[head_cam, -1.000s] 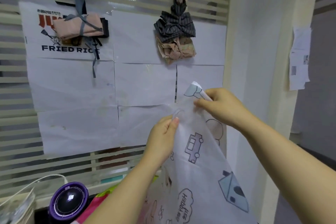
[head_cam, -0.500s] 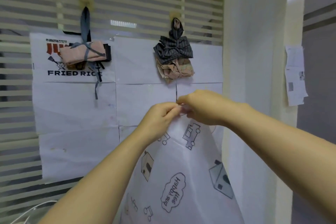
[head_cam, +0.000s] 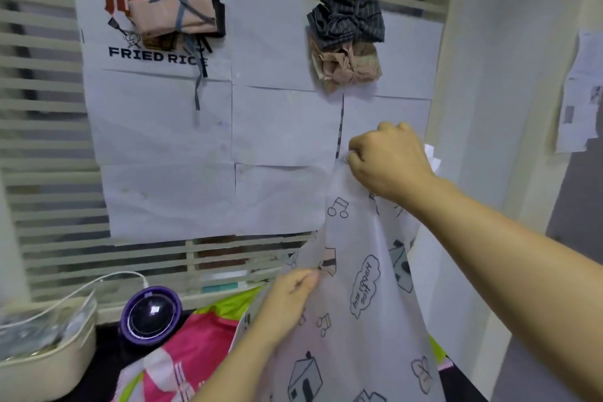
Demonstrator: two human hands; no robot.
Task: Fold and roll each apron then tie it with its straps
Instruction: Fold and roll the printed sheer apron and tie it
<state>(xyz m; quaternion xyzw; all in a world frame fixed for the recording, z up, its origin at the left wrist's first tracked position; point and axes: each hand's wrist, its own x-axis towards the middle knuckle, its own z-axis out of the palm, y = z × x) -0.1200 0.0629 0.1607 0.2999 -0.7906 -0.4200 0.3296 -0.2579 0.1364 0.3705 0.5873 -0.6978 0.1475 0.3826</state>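
Hanging in front of the paper sheets (head_cam: 284,127) taped over the blinds, the white printed apron (head_cam: 359,320) is held in the air at the right of the view. Its long axis runs nearly vertical: the gathered top is at the right hand (head_cam: 388,160), and the cloth widens downward past the bottom of the frame. The right hand is closed in a fist round that top, fingers curled tight. Lower down, the left hand (head_cam: 287,300) pinches the apron's left edge between thumb and fingertips, and that edge slants down and leftward. The apron's right edge hangs near the white pillar (head_cam: 473,108); to its left is open air before the paper. Above, a pink tied bundle (head_cam: 173,15) and a striped tied bundle (head_cam: 349,23) hang on the wall, well apart from both hands. Below, the apron hangs in front of a pink and green cloth (head_cam: 195,346). A purple round device (head_cam: 151,313) and a cream tub (head_cam: 49,359) stand further left.
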